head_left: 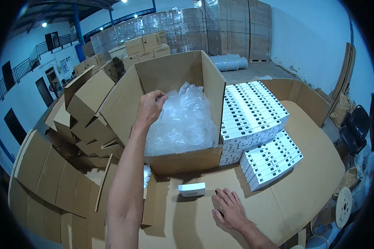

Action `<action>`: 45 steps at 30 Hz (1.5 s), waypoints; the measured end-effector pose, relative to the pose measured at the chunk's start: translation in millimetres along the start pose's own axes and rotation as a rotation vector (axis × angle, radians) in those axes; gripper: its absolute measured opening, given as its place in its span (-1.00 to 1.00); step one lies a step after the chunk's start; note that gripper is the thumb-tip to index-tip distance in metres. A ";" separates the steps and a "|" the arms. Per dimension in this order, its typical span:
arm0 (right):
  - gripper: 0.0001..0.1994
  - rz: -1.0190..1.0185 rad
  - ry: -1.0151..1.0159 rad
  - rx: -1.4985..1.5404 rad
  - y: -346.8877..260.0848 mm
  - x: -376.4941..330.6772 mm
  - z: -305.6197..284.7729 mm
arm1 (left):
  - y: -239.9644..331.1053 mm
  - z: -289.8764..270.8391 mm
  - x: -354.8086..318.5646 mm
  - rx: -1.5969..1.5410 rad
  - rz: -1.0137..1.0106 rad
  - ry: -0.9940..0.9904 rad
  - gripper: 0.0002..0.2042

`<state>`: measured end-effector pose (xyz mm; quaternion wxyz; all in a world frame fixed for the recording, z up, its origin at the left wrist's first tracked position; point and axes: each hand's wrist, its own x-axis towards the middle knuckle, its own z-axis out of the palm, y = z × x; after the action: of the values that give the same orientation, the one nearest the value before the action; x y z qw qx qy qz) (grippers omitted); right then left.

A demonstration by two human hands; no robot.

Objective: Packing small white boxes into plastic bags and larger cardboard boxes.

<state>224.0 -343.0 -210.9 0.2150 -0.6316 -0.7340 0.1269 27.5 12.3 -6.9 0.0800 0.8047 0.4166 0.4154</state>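
One small white carton sits just before the open corrugated box, left of the right hand, its fingers spread, released; left hand curls at the clear plastic bags, grasp impossible to tell; cardboard tabletop stretches toward its curved right edge

The large carton is plain tan, and the plastic bags inside are clear to milky white with pale glints. The small box is white. The taller stack of boxes is white with rows of small black marks and grey-blue motifs along its side; the lower stack is white with black marks. The tabletop is light brown, the chair black, the wall pale blue.
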 end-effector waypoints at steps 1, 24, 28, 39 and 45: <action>-0.47 0.001 -0.001 0.007 -0.1 0.3 0.0 | -0.1 -4.9 3.0 -0.025 0.025 0.044 -0.80; -0.72 0.079 0.253 0.590 -15.2 7.0 -16.5 | 128.1 -67.7 -187.1 -0.343 -0.087 0.272 -0.81; -0.67 0.058 0.324 0.986 -12.3 1.9 -20.1 | 126.4 -30.1 -255.6 -0.407 -0.136 0.157 -0.85; -0.78 0.157 0.165 0.829 -25.1 -1.4 10.1 | 102.9 45.0 -342.4 -0.461 -0.312 -0.089 -0.86; -0.82 0.219 0.286 0.666 -35.1 5.9 14.0 | 85.6 57.7 -354.1 -0.690 -0.506 -0.089 -0.74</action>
<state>186.1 -342.0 -206.2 0.4940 -0.6132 -0.5433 0.2910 12.6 -290.8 -216.4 0.4618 0.6203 0.4336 0.4625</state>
